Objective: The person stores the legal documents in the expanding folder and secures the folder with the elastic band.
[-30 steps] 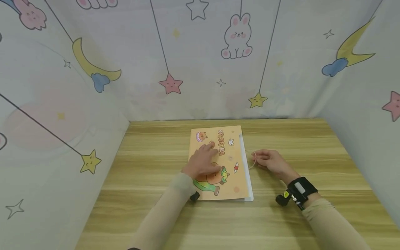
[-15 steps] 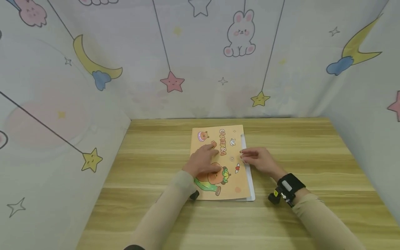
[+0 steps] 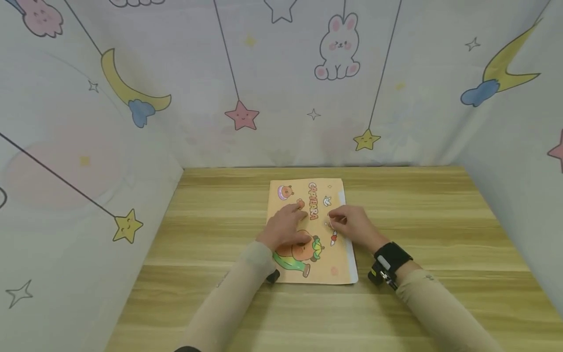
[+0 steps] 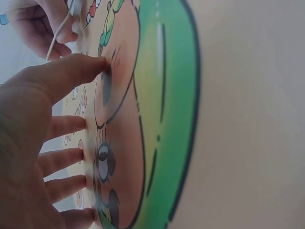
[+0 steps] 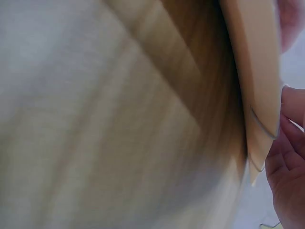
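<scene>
An orange capybara-print folder (image 3: 323,264) lies on the table, a white strip showing along its right edge. My left hand (image 3: 283,227) rests on the cover with fingers spread; in the left wrist view its thumb and fingertips touch the print. Over the folder's right side, my right hand (image 3: 355,226) pinches a thin pale cord (image 4: 58,33) between thumb and fingers. Where the cord is fastened cannot be seen. The right wrist view has the right hand (image 5: 291,176) at its right border, beside the folder's edge (image 5: 259,86).
A wood-grain table (image 3: 211,220) surrounds the folder. White cloth walls (image 3: 281,142) printed with stars, moons and a rabbit stand at the back and both sides. A black strap with a small camera (image 3: 393,259) sits on the right wrist.
The right hand has moved left with the cord, from beyond the folder's right edge to over its cover. The cover now lies more evenly along the lower edge. The left hand stays put.
</scene>
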